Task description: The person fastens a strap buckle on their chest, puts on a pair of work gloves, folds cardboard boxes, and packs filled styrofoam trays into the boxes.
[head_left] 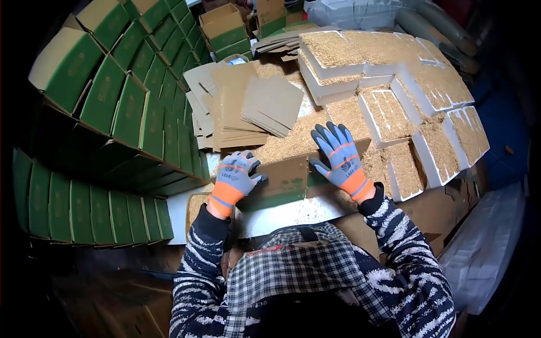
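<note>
A brown and green cardboard box [282, 179] lies at the near edge of the white table [270, 221], in front of my body. My left hand [235, 174], in a grey and orange glove, rests at its left end with the fingers bent over the edge; what they hold, if anything, is hidden. At the box's right part is my right hand [340, 158], its gloved fingers stretched forward and the thumb apart, touching the top. Loose tan granules [298, 139] cover the table beyond the box.
Green boxes [101, 84] are stacked high along the left. Flat cardboard sheets [273, 104] lie behind my hands. White trays filled with granules [389, 115] are piled at the right. Open boxes [222, 25] stand at the back, and plastic-wrapped white blocks [479, 248] at the lower right.
</note>
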Available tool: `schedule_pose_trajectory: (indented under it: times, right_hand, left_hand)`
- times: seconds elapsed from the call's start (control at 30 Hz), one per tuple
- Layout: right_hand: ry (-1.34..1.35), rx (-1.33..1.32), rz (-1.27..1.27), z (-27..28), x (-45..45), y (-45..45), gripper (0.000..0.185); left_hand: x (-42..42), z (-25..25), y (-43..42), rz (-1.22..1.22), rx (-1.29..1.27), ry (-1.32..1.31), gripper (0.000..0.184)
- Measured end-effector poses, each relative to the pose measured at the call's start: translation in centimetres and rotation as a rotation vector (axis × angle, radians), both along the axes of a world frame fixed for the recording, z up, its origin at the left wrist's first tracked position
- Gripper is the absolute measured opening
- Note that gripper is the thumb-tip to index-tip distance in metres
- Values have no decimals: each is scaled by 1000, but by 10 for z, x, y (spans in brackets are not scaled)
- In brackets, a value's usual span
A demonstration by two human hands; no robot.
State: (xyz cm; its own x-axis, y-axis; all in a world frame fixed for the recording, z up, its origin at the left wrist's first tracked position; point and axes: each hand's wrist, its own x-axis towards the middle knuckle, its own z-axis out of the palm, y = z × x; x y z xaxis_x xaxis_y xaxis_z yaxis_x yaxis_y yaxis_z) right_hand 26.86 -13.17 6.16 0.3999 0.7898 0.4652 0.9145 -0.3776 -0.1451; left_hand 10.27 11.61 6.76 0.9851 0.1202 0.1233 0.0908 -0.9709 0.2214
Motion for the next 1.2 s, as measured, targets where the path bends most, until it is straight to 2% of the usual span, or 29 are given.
schedule_pose_trajectory:
  times: [0.07, 0.1, 0.13, 0.17, 0.2, 0.23, 0.27, 0.33, 0.4, 0.43, 0.47, 0.5, 0.53, 0.57, 0.6, 0.63, 0.67, 0.73, 0.77, 0.8, 0.87, 0.9, 0.93, 0.97, 1.0, 1.03, 1.07, 1.13, 1.2]
  right_hand:
    - [-19, -46, 12, -31, 0, 1, 64]
    - [-57, -28, 16, -35, -6, 1, 60]
    - [-60, 39, 44, -35, -10, -4, 53]
    - [-95, 39, 97, -57, -5, -13, 50]
    - [-121, 27, 154, -79, -1, -25, 46]
    - [-185, 65, 217, -77, 0, -32, 39]
    - [-205, 145, 280, -51, -7, -33, 30]
    - [18, 111, 482, -37, -1, -37, 23]
    - [341, 230, 548, 2, -12, -43, 13]
    - [418, 287, 536, 2, -13, -42, 11]
    - [499, 345, 523, 1, -17, -39, 9]
    - [595, 324, 581, -4, -22, -29, 11]
    - [515, 132, 567, -16, -26, -21, 12]
    - [535, -92, 516, -31, -34, -16, 16]
    - [552, -316, 461, -47, -39, -13, 20]
    - [428, -333, 529, -48, -39, -9, 31]
    - [429, -333, 517, -47, -32, -13, 31]
    - [221, 55, 331, -24, -17, -26, 44]
    - [360, 7, 182, -6, -18, -32, 58]
    - [675, -16, 216, -1, -23, -31, 69]
    - [581, -417, 421, 6, -49, -26, 72]
    - [488, -428, 477, -22, -52, -25, 68]
    - [617, -555, 521, -31, -42, -16, 59]
    - [654, -449, 586, -46, -24, -11, 56]
    - [686, -344, 653, -54, -4, -7, 52]
    - [338, -381, 599, -48, 11, -3, 50]
    - [178, -342, 509, -66, 17, -7, 46]
    - [383, -368, 461, -86, 24, -13, 42]
    - [493, -193, 369, -40, 17, -23, 39]
  left_hand:
    - [-3, -36, 2, -52, 163, -54, 44]
    - [-8, -43, 3, -61, 165, -64, 44]
    - [-12, -48, 6, -70, 96, -75, 43]
    - [-4, -48, 7, -90, 28, -90, 43]
    - [-1, -10, -9, -15, -69, 112, 40]
    - [0, -22, 0, -81, -73, 124, 38]
    - [1, -34, 19, -149, -72, 133, 36]
    - [7, -34, 42, -55, -33, 272, 36]
    - [13, -23, 73, -71, -312, 270, 44]
    - [16, -4, 65, 190, -485, 397, 48]
    - [19, -4, 56, 284, -489, 307, 37]
    - [26, -20, 37, 286, -649, -121, 28]
    - [32, -44, 14, 280, -796, -554, 20]
    - [33, -58, -4, 288, -887, -648, 15]
    - [33, -67, -19, 81, -770, -591, 18]
    - [34, -62, -30, -112, -535, -493, 22]
    - [29, -65, -33, -238, -408, -350, 30]
    - [26, -81, -29, -388, -159, -70, 38]
    - [21, -87, -27, -408, -60, 104, 42]
    - [17, -94, -26, -425, 39, 278, 46]
    - [19, -98, -29, -453, 97, 213, 40]
    - [27, -107, -22, -373, -348, 216, 38]
    - [31, -116, -11, -267, -789, 208, 37]
    - [32, -121, 1, -257, -982, 110, 32]
    - [24, -106, 2, -132, -1154, 39, 33]
    - [15, -107, 1, -6, -1294, -160, 32]
    - [3, -110, 1, 123, -1421, -364, 31]
    - [-27, -137, 16, 428, -1457, -490, 38]
    - [-61, -156, 14, 683, -1361, -443, 50]
